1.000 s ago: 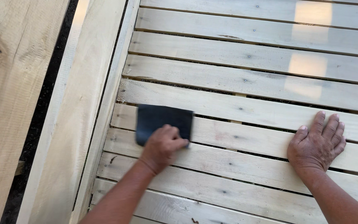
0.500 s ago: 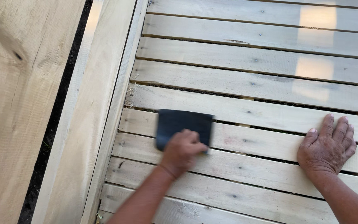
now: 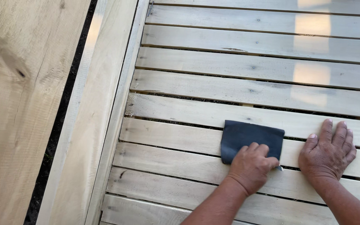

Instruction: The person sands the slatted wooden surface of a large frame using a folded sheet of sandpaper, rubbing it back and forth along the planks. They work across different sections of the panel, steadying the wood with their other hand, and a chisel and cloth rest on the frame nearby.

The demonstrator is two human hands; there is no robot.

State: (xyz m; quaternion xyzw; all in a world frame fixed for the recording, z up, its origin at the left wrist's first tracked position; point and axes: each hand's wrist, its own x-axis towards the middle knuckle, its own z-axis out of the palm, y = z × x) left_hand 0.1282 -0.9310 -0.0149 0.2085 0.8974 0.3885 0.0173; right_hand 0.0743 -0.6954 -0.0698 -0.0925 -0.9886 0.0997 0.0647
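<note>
A dark blue-grey sheet of sandpaper (image 3: 251,139) lies flat on a panel of pale wooden slats (image 3: 238,89), near the lower middle of the view. It covers one slat and reaches over the dark gap on its far side onto the next. The slats run left to right, with narrow dark gaps between them, and patches of sunlight fall on the far right ones.

The left hand (image 3: 251,166) presses on the near edge of the sandpaper, its fingers curled down onto the sheet and the knuckles raised; whether the fingers pinch the sheet or only press it cannot be told. The right hand (image 3: 326,153) lies flat on bare slats just right of the sandpaper, fingers straight and slightly spread, holding nothing, close to the sheet but apart from it.

On the left the slats end against a long wooden frame rail (image 3: 105,125) that runs from near to far. Beyond it a thin dark gap separates the rail from a wide, knotted plank (image 3: 17,112) at the far left. Bare slats stretch to the left of the sheet as far as the rail, and onward to the far edge of the view.
</note>
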